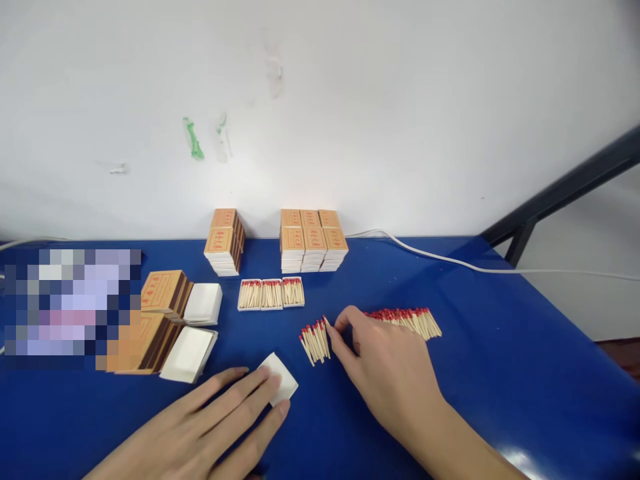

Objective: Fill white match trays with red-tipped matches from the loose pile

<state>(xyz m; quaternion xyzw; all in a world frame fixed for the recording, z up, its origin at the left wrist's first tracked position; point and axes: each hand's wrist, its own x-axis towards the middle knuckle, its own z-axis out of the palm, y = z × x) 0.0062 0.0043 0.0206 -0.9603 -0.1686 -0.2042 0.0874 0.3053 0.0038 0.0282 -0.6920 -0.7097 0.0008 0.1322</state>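
Observation:
My left hand (220, 417) lies with its fingers spread, the tips resting on a small white matchbox tray (283, 382). Whether this tray faces up or down I cannot tell. To its right, my right hand (387, 360) is closed in a pinch at the edge of a small group of matches (313, 344). A match (327, 321) with a red head shows at its thumb and fingertip. Partly hidden behind that hand is a larger heap of red-headed matches (413, 321). Three white trays filled with matches (271, 295) stand in a row farther back.
Stacked orange matchboxes (314, 241) and another stack (223, 241) stand by the wall. On the left are more matchbox sleeves (163, 293) beside stacked white trays (189, 353), near a pixelated area. A white cable (440, 258) crosses the blue table (500, 373).

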